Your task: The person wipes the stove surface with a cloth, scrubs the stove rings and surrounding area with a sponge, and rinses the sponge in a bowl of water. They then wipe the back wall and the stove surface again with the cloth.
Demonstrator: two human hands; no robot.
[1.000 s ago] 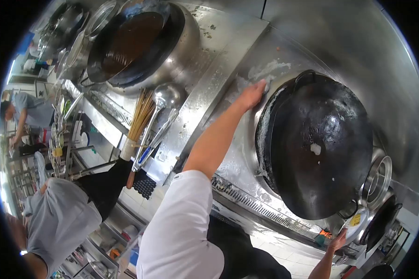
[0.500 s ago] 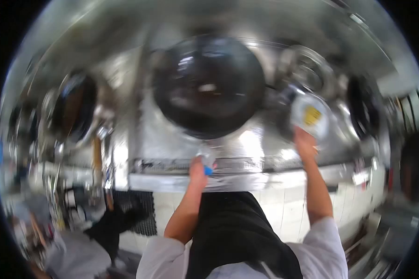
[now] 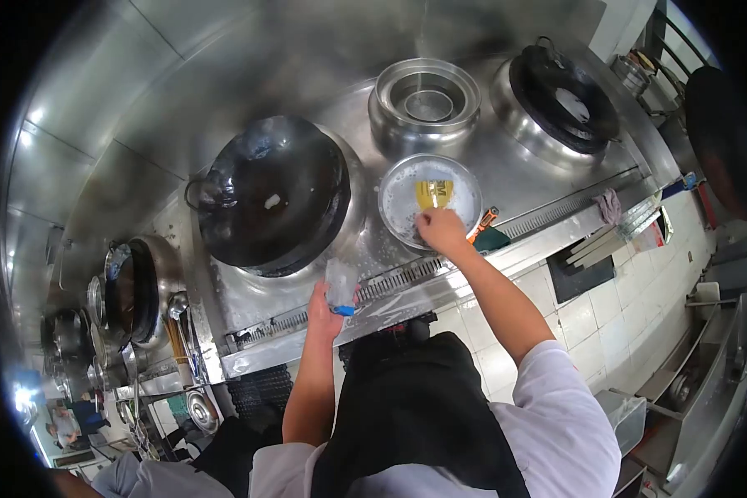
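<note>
My left hand (image 3: 320,314) is wrapped round a clear plastic container (image 3: 341,282) with a blue part at its lower end, over the front edge of the steel counter. My right hand (image 3: 441,229) is over a round metal pan (image 3: 471,184) with whitish suds in it. Its bent fingers are closed at the lower edge of a yellow pad (image 3: 434,194) with dark lettering; the fingertips are partly hidden. To the left, a large dark wok (image 3: 282,199) sits tilted on its burner ring, with a small pale piece inside.
Behind the pan stands a steel pot (image 3: 424,129). Another wok (image 3: 563,100) is at the back right. Beside the pan lie an orange-handled tool (image 3: 484,221) and a dark green piece (image 3: 493,240). A pink cloth (image 3: 609,206) hangs at the counter's edge. Ladles (image 3: 178,307) stand left.
The view has turned and sharpened; the pan now appears left of where it was. My right hand reaches further over the pan. The left hand keeps the clear container.
</note>
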